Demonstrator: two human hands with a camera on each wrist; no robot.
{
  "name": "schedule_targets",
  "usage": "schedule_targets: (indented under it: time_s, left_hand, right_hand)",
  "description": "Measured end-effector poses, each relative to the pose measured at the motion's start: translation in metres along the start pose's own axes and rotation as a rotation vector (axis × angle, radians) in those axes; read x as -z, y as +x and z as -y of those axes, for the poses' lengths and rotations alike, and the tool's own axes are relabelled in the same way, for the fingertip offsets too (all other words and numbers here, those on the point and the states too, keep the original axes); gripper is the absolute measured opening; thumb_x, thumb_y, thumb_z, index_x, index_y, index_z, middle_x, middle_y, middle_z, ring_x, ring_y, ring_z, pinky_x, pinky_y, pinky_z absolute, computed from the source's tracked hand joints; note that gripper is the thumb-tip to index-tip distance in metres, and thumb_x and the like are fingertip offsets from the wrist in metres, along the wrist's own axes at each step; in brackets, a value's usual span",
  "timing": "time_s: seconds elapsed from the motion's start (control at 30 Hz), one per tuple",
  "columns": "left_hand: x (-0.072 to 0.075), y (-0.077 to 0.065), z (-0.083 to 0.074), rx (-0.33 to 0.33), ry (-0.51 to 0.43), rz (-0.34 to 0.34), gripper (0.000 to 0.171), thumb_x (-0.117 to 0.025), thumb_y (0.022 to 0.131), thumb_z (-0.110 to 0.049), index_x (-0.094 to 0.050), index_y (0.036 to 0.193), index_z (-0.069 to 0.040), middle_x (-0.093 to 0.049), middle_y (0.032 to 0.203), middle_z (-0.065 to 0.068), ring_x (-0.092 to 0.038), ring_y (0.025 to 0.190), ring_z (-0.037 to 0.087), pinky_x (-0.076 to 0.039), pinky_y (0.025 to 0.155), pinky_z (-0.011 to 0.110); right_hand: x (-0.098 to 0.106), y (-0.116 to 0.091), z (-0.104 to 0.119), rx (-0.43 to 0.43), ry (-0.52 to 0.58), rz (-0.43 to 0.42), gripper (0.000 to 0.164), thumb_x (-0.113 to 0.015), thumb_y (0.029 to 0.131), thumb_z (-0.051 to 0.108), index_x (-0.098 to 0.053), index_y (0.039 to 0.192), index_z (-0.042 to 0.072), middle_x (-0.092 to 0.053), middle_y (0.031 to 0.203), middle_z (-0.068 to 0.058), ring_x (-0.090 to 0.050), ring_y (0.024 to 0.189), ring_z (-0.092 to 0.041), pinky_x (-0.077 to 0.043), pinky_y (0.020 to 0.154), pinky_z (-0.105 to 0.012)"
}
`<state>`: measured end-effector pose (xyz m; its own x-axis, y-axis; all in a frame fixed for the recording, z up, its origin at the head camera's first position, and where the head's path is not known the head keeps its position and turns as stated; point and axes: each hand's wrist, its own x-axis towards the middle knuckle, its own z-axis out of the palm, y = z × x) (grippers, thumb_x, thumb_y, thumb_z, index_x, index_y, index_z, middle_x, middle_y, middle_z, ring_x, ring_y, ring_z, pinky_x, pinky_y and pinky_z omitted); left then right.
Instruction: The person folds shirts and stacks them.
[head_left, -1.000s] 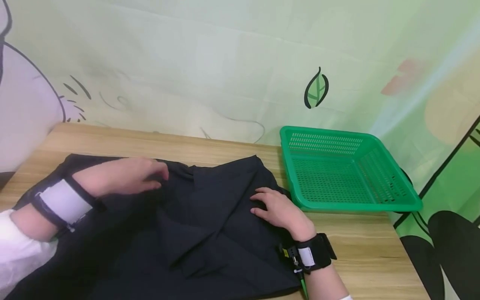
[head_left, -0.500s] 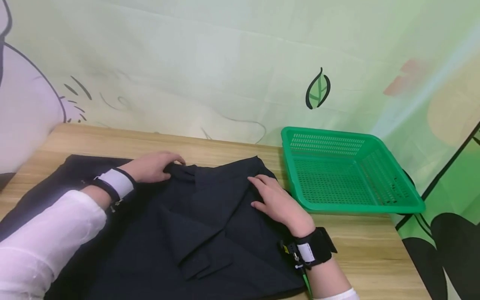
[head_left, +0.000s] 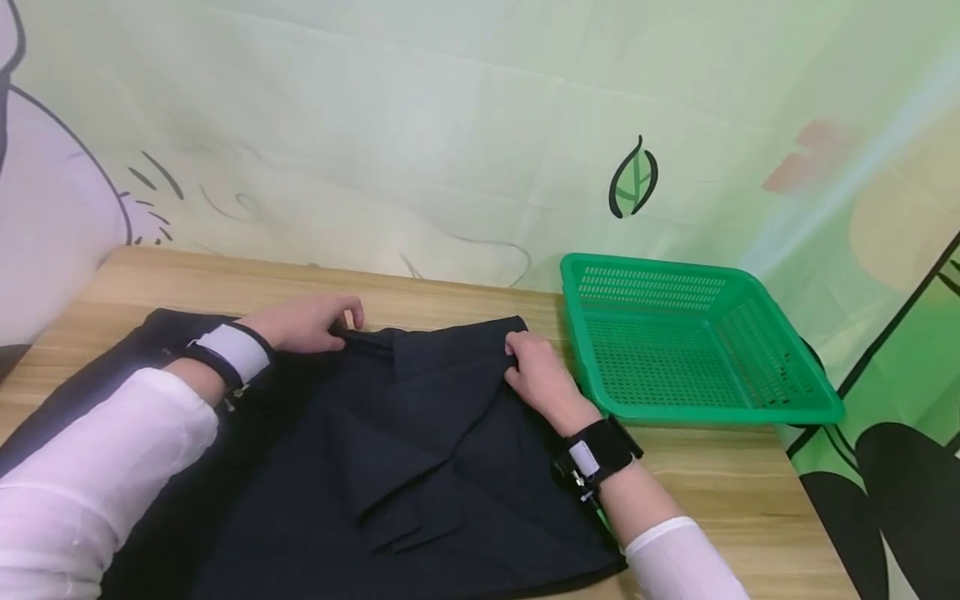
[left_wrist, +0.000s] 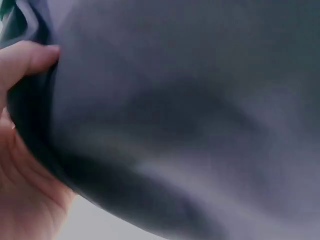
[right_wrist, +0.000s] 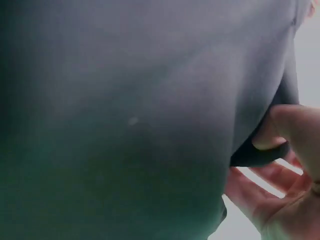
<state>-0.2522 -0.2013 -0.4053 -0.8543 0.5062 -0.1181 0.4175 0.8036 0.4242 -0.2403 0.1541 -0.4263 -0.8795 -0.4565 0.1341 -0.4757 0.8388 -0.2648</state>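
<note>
A black garment [head_left: 300, 483], with a folded-over flap [head_left: 412, 450] that looks like a sleeve, lies spread on the wooden table. At its far edge, my left hand [head_left: 307, 323] pinches the cloth left of the flap; in the left wrist view the thumb [left_wrist: 35, 57] lies on one side of the fabric, the palm behind it. My right hand [head_left: 543, 375] grips the garment's far right corner. The right wrist view has that thumb [right_wrist: 280, 127] over the cloth edge, other fingers beneath. Exactly what kind of garment it is, I cannot tell.
A green plastic basket [head_left: 588, 367] with slotted sides stands at the right, close beside the right hand. Behind the wooden table [head_left: 720, 500] hangs a printed light-green backdrop [head_left: 375, 150]. Cables [head_left: 840, 446] run past the table's right edge.
My left hand has moved right and away from me to the garment's far edge and taken hold there. My right hand, earlier resting on the cloth, has shifted up and gripped the corner.
</note>
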Motion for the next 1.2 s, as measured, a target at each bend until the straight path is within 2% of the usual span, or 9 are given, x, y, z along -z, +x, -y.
schedule_targets:
  time_s: [0.1,0.27,0.47,0.57,0.7,0.87,0.97,1.1,1.2]
  left_hand:
    - [0.009,-0.009,0.013,0.021,0.044,0.021,0.026,-0.071,0.084,0.001,-0.064,0.107,-0.01,-0.071,0.103,0.014,-0.066,0.093,0.029,-0.053,0.086,0.051]
    - [0.021,-0.03,0.042,0.08,0.212,-0.032,0.021,-0.073,0.081,0.005,-0.07,0.099,-0.006,-0.072,0.097,0.013,-0.066,0.088,0.03,-0.053,0.084,0.054]
    - [0.028,-0.058,0.074,0.207,0.324,-0.277,0.022,-0.063,0.084,0.008,-0.069,0.104,0.0,-0.072,0.098,0.023,-0.065,0.078,0.034,-0.053,0.075,0.054]
    - [0.033,-0.072,0.087,0.239,0.308,-0.331,0.021,-0.064,0.084,0.004,-0.068,0.104,0.0,-0.071,0.098,0.024,-0.063,0.076,0.034,-0.052,0.071,0.056]
    - [0.038,-0.086,0.097,0.205,0.322,-0.284,0.017,-0.073,0.079,0.002,-0.07,0.096,0.001,-0.072,0.088,0.019,-0.064,0.075,0.032,-0.052,0.073,0.055]
    - [0.042,-0.104,0.096,0.186,0.334,-0.272,0.017,-0.079,0.076,0.001,-0.07,0.091,0.001,-0.071,0.083,0.015,-0.063,0.075,0.03,-0.053,0.076,0.054]
    - [0.041,-0.116,0.094,0.175,0.331,-0.338,0.018,-0.079,0.076,0.0,-0.07,0.092,0.001,-0.07,0.087,0.016,-0.064,0.079,0.031,-0.052,0.079,0.054]
    - [0.038,-0.131,0.098,0.066,0.369,-0.452,0.024,-0.084,0.067,0.002,-0.07,0.084,-0.005,-0.068,0.093,0.016,-0.061,0.09,0.035,-0.048,0.083,0.054]
    - [0.035,-0.139,0.105,-0.027,0.451,-0.477,0.033,-0.089,0.057,0.0,-0.064,0.075,-0.013,-0.066,0.097,0.015,-0.057,0.098,0.036,-0.043,0.087,0.054]
  right_hand:
    - [0.003,-0.005,-0.005,-0.043,0.054,-0.042,0.036,-0.055,0.074,-0.014,-0.033,0.07,0.014,-0.026,0.07,0.001,-0.031,0.066,-0.018,-0.025,0.064,-0.03]
    - [0.007,-0.011,-0.01,-0.072,0.038,-0.048,0.04,-0.05,0.07,-0.017,-0.027,0.069,0.016,-0.021,0.071,0.002,-0.027,0.066,-0.019,-0.022,0.064,-0.03]
    - [0.006,-0.009,-0.007,-0.139,0.065,-0.08,0.033,-0.054,0.071,-0.016,-0.036,0.071,0.012,-0.034,0.072,-0.004,-0.036,0.068,-0.023,-0.028,0.064,-0.031]
    - [0.006,-0.008,-0.005,-0.168,0.13,-0.082,0.028,-0.057,0.075,-0.012,-0.041,0.072,0.011,-0.063,0.088,-0.011,-0.056,0.081,-0.027,-0.033,0.068,-0.032]
    - [0.007,-0.012,0.0,-0.184,0.183,-0.079,0.025,-0.06,0.082,-0.003,-0.044,0.071,0.013,-0.069,0.128,-0.012,-0.067,0.107,-0.029,-0.038,0.073,-0.032]
    - [0.009,-0.022,0.002,-0.182,0.277,-0.142,0.023,-0.059,0.084,-0.003,-0.045,0.073,0.012,-0.073,0.122,-0.006,-0.065,0.088,-0.025,-0.034,0.066,-0.027]
    - [0.009,-0.027,0.002,-0.179,0.4,-0.164,0.024,-0.058,0.087,-0.001,-0.045,0.071,0.011,-0.075,0.117,-0.008,-0.07,0.096,-0.026,-0.036,0.068,-0.026]
    - [0.008,-0.036,0.0,-0.178,0.536,-0.163,0.031,-0.059,0.093,0.004,-0.047,0.065,0.009,-0.075,0.115,-0.014,-0.07,0.11,-0.029,-0.048,0.079,-0.03]
    - [0.008,-0.041,-0.004,-0.144,0.579,-0.162,0.033,-0.059,0.096,0.005,-0.047,0.065,0.007,-0.075,0.114,-0.015,-0.07,0.11,-0.03,-0.05,0.086,-0.033]
